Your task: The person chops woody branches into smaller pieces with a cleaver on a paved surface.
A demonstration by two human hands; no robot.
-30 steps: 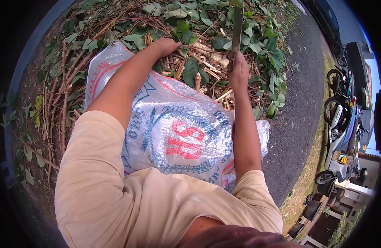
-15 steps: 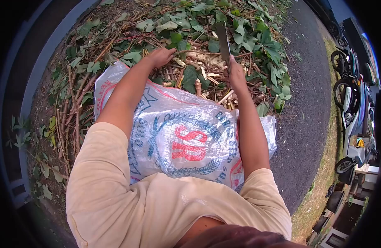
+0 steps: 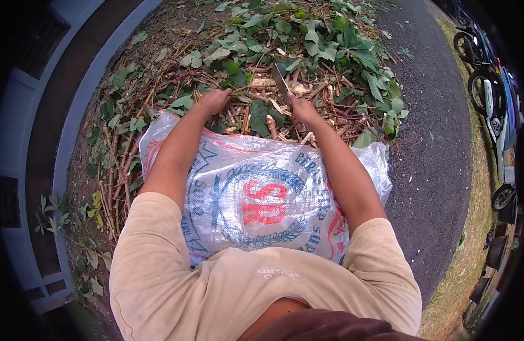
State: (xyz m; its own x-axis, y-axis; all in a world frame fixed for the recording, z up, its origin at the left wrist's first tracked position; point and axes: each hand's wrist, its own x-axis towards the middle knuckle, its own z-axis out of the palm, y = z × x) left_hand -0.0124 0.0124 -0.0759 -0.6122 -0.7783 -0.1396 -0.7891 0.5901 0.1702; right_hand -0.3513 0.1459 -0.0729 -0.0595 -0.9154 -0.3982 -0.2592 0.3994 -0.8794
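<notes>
My right hand [image 3: 303, 112] is wrapped round the handle of a machete [image 3: 281, 80]. Its dark blade slants up and left over a pale, hacked piece of wood [image 3: 264, 82]. Left of the wood, my left hand [image 3: 214, 102] is closed on a thin stem [image 3: 246, 88] that runs right toward the blade. Chopped pieces of stalk [image 3: 237, 115] lie scattered below and around the wood. A green leaf [image 3: 259, 117] rests among them. Across my lap spreads a white woven sack [image 3: 239, 176] with red and blue print.
Leafy cuttings [image 3: 324, 40] are heaped beyond my hands. Long bare stalks [image 3: 117, 165] lie on the left, near a blue-grey wall edge [image 3: 80, 74]. To the right is dark pavement [image 3: 429, 148], with parked motorcycles [image 3: 495, 113] past a grass strip.
The machete has come down onto the wood, its blade now tilting left rather than standing nearly upright. My left hand stays near the same stem, and the view has shifted slightly.
</notes>
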